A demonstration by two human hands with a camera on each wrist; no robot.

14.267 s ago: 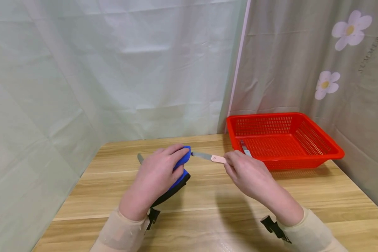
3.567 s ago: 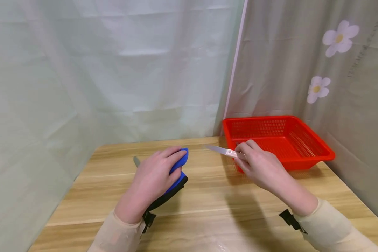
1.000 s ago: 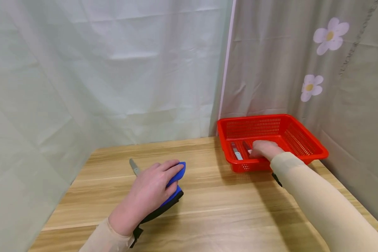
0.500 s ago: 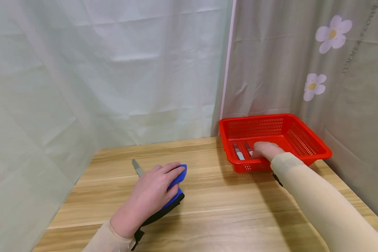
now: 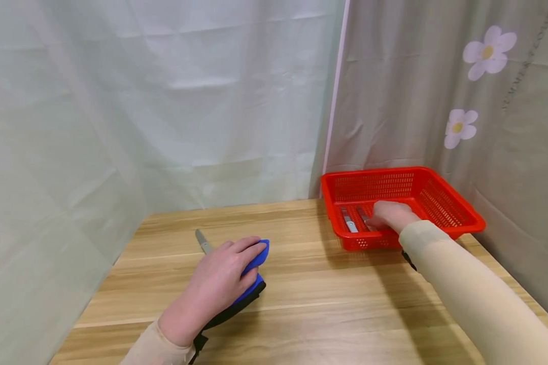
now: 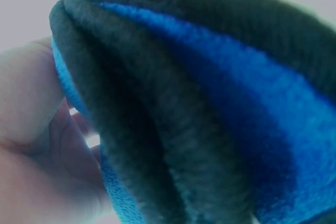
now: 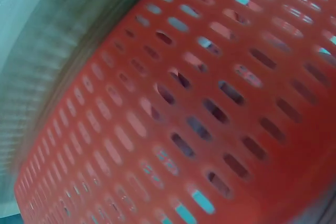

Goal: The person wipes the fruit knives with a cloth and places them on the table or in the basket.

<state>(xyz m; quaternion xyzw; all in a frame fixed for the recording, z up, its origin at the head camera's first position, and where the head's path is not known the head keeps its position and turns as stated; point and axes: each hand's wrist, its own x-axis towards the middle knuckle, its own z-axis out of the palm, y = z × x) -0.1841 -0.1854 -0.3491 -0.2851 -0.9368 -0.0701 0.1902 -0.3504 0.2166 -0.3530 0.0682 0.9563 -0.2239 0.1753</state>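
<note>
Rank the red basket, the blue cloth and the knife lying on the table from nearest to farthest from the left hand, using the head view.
1. Blue cloth: held in the left hand.
2. Knife: just beyond that hand, partly hidden by it.
3. Red basket: farthest, off to the right.

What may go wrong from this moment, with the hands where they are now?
The right hand, inside the red plastic basket, might brush a blade of the slender knives there. The left hand, gripping the blue black-edged cloth, might slide onto the grey-bladed knife partly hidden behind it.
</note>
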